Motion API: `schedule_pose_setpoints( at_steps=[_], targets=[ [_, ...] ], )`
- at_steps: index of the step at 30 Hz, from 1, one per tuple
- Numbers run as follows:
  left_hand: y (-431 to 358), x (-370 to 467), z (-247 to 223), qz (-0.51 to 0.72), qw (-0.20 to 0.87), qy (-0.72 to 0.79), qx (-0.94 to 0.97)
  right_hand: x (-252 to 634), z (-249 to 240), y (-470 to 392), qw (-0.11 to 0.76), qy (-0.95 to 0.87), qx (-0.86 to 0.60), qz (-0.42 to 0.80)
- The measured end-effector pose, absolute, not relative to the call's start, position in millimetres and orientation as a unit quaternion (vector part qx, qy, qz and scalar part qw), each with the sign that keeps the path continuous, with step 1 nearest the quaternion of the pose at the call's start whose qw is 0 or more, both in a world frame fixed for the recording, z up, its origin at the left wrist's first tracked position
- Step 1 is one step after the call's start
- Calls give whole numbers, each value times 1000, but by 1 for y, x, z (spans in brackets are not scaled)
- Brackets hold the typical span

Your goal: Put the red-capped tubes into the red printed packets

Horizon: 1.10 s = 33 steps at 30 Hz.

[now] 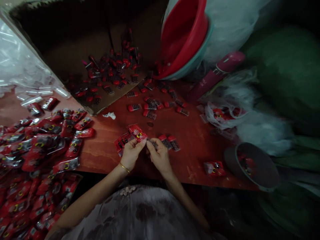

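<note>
Near the table's front edge my two hands meet. My left hand (131, 154), with a gold bangle at the wrist, pinches a red printed packet (138, 132) with a yellow-and-black mark. Beneath it on the table lie more red printed packets (120, 144). The fingers of my right hand (160, 156) close on a small dark piece (153, 143) at the packet's corner; its kind is hard to make out. Just right of that hand sit two small clear containers with red caps (174, 142) and dark contents.
Filled red packets (42, 143) heap up at left, below clear plastic tubes (37, 91). A cardboard box (107, 100) lies open with red-capped containers. Behind are a red basin (185, 36) and a pink bottle (212, 75); at right, a plastic bag (225, 115) and a grey bucket (252, 166).
</note>
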<state>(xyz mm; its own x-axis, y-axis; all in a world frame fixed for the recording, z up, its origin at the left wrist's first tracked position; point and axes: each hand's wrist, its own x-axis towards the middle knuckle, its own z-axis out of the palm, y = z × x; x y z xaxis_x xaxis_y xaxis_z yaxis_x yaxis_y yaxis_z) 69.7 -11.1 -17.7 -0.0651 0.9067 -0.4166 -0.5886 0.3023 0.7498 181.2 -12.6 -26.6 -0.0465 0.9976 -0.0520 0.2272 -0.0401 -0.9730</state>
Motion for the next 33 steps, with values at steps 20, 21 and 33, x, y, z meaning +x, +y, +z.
schedule_pose_setpoints(
  at_steps=[20, 21, 33],
  targets=[
    [-6, 55, -14, 535, 666, 450, 260, 170, -26, -27, 416, -613, -504, 444],
    [-5, 54, -14, 522, 671, 450, 274, 169, -27, -28, 419, -602, -507, 453],
    [-15, 55, -11, 504, 667, 449, 314, 161, -23, -22, 456, -493, -459, 581]
  ],
)
